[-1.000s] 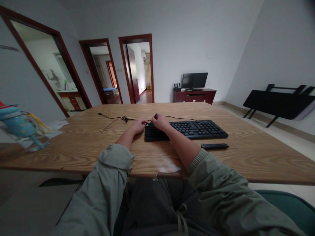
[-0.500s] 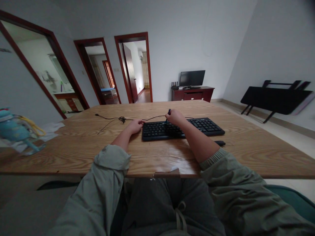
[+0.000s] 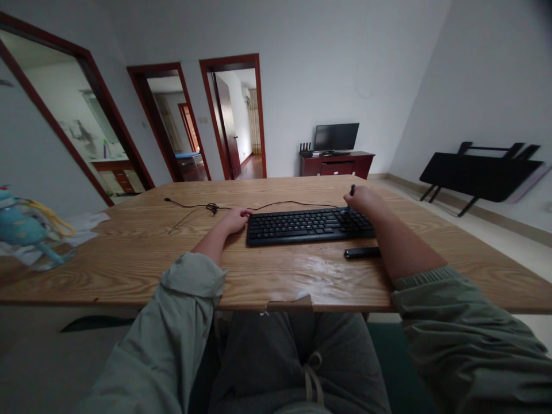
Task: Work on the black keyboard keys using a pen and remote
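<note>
The keyboard (image 3: 293,227) lies on the surface (image 3: 276,273); my right hand (image 3: 363,201) pinches a slim tool (image 3: 352,189) at the keyboard's right end, left hand (image 3: 235,220) by its left edge, fingers unreadable. I'd judge work underway, remainder unclear.

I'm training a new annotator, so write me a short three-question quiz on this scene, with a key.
1. True or false: the tangle in the black cable lies to the left of the keyboard.
2. Which thing lies on the person's side of the keyboard? A) a mug; B) a black oblong object; C) a pair of scissors.
3. Which hand holds the slim, dark-topped tool at the keyboard?

Key: 1. True. 2. B. 3. The right hand.
</note>
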### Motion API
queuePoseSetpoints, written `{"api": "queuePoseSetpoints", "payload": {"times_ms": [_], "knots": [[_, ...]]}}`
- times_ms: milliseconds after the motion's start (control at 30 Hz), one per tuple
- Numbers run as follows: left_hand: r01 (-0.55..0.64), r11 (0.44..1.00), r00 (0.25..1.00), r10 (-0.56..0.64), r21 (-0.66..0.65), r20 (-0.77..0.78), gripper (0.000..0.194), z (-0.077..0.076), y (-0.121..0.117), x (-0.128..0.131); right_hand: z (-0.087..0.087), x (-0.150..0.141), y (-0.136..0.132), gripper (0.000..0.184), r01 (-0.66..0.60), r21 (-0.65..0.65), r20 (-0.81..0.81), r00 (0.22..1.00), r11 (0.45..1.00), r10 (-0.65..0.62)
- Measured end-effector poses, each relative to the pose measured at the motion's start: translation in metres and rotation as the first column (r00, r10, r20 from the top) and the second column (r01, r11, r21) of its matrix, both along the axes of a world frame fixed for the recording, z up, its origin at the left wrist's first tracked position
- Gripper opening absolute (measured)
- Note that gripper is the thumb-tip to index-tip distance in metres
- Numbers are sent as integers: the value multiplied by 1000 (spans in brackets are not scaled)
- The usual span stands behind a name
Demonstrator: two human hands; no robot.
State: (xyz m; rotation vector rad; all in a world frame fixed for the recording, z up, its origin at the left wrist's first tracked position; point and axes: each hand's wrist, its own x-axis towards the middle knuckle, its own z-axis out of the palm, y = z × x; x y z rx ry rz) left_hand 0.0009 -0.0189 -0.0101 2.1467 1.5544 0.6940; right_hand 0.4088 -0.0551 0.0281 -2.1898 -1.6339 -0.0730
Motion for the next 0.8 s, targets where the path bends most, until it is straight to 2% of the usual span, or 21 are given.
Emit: {"api": "queuePoseSetpoints", "payload": {"times_ms": [133, 233, 300, 367, 433, 500, 567, 633, 700, 800], "knots": [[-17, 1000, 1000, 17, -11, 3, 40, 0, 2, 1, 2, 19, -16, 40, 125, 102, -45, 992, 987, -121], [-24, 1000, 999, 24, 17, -27, 38, -1, 4, 1, 4, 2, -20, 43, 95, 204, -81, 993, 974, -80], [-25, 999, 999, 26, 21, -28, 39, -1, 5, 2, 6, -30, -20, 41, -19, 254, -102, 994, 967, 46], [-23, 1000, 1000, 23, 5, -11, 39, -2, 5, 2, 5, -75, -18, 40, -182, 263, -134, 966, 948, 222], [-17, 1000, 1000, 17, -3, 6, 39, -2, 4, 2, 3, -126, -18, 40, -393, 293, -263, 843, 871, 469], [16, 1000, 1000, -16, 2, 17, 39, -2, 4, 1, -2, -174, -18, 40, -495, 313, -326, 745, 811, 581], [78, 997, 996, -78, 11, 31, 37, -3, 4, 0, -7, -211, -18, 38, -538, 321, -352, 696, 779, 626], [137, 990, 989, -138, 27, 49, 37, -3, 4, -2, -12, -233, -16, 36, -550, 306, -349, 695, 777, 629], [145, 989, 988, -147, 44, 56, 40, -3, 3, -3, -17, -240, -13, 35, -549, 279, -337, 712, 788, 616], [101, 994, 994, -102, 42, 35, 45, -4, 4, -3, -22, -234, -10, 35, -519, 217, -322, 762, 827, 562]]}}
